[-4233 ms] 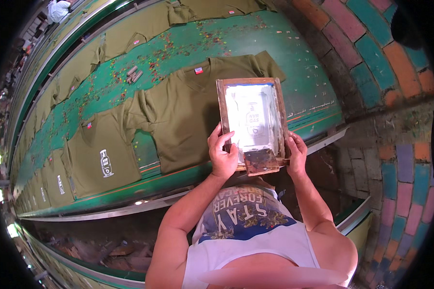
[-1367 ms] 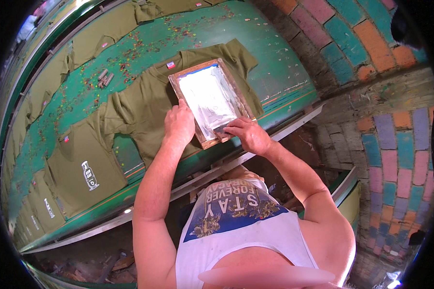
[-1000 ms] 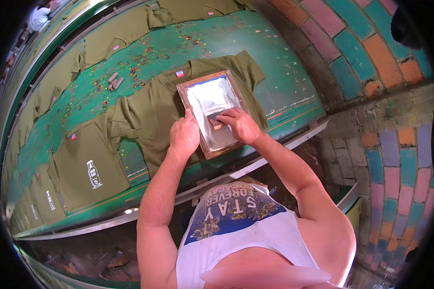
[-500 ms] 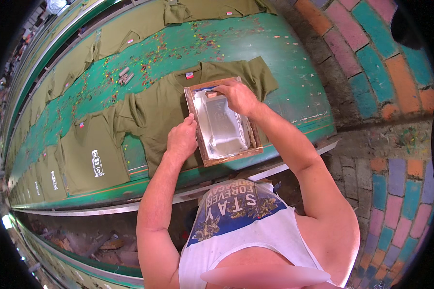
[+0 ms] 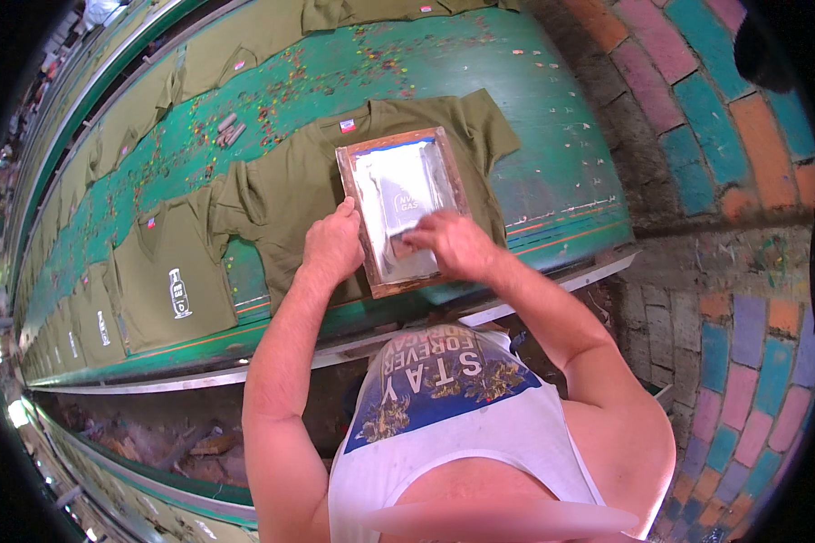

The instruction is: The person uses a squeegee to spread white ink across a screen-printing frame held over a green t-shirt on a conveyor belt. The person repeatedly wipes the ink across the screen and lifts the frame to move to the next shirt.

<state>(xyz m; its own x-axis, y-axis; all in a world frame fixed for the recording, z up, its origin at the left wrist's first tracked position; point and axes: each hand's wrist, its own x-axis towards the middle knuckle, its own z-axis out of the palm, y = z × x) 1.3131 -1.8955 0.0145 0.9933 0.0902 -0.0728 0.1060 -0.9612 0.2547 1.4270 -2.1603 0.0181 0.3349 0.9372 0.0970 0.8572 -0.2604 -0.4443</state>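
A wooden-framed printing screen (image 5: 391, 139) lies on an olive T-shirt (image 5: 285, 204) spread over the green table (image 5: 557, 145). White ink (image 5: 388, 166) coats its mesh, and a pale printed shape shows through. My left hand (image 5: 334, 244) is closed on the screen's left rail, low down. In my right hand (image 5: 462, 246) is a small squeegee (image 5: 398, 244), pressed against the mesh near the lower end of the frame. My fingers partly hide the squeegee, and motion blurs them slightly.
To the left lies another olive shirt (image 5: 145, 294) with a white bottle-shaped print, and several more printed shirts beyond it. Small grey cylinders (image 5: 230, 132) and specks of coloured paint sit on the table. A metal rail (image 5: 589, 274) edges the near side; coloured paving bricks (image 5: 756, 145) lie right.
My right hand has drawn the squeegee from the far end of the screen down toward me. My left hand keeps its grip on the frame.
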